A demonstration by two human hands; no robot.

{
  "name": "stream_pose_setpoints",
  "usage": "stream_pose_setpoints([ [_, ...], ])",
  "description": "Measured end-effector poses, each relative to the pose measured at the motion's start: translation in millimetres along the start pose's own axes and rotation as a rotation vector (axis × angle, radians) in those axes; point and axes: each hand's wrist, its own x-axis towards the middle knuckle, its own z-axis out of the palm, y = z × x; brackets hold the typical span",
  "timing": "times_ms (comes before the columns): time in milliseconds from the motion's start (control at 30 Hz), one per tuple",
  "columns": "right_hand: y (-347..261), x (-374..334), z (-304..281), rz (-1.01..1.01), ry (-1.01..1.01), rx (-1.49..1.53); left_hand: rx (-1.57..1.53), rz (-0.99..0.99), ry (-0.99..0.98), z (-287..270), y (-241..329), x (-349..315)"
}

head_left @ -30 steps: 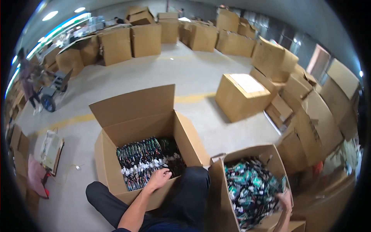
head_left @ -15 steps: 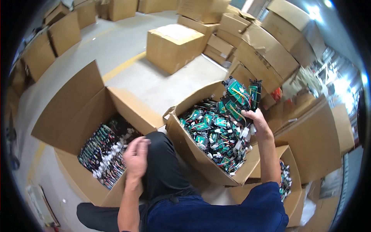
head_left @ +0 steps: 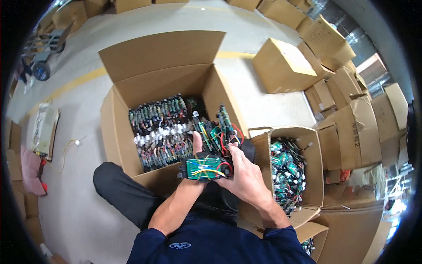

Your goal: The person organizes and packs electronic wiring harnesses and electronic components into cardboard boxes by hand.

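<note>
Before my lap, both hands are closed around several green circuit boards in black plastic housings, with coloured wires trailing from them. My left hand (head_left: 197,143) cups the bunch from below, mostly hidden, with its thumb up beside the upright boards (head_left: 211,134). One circuit board (head_left: 203,167) lies flat across it, face up. My right hand (head_left: 245,178) grips the bunch's right side near the red wires. Just beyond, an open carton (head_left: 162,55) holds tightly packed rows of similar boards (head_left: 158,110), white connectors along the middle.
On the right, a carton (head_left: 315,169) contains a loose heap of wired boards (head_left: 288,171). Another open carton (head_left: 317,237) sits nearer. A closed box (head_left: 285,66) stands on the floor, with stacked cartons (head_left: 351,132) behind. Far left are a hand truck (head_left: 41,66) and a pale panel (head_left: 44,132).
My view has turned left. My right hand has brought the boards from above the right carton to my lap, and my left hand, previously without a board, now holds them too.
</note>
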Motion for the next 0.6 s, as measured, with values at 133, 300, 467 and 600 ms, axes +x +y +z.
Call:
stream_pose_setpoints([
  [133,-7.5,11.7,40.9,-0.096,0.037,-0.115,-0.009,0.143,-0.076,-9.1,36.2,-13.4],
  [300,-18.7,33.3,83.5,-0.444,0.196,-0.099,0.137,0.304,0.075,-33.3,61.1,-21.4],
  [467,-15.7,25.3,80.3,-0.390,0.367,0.265,0.025,0.217,0.130,-33.2,81.5,-29.6],
  [600,-32.2,44.5,21.7,0.194,0.542,0.591,0.210,0.248,0.281,-17.0,103.0,-50.0],
])
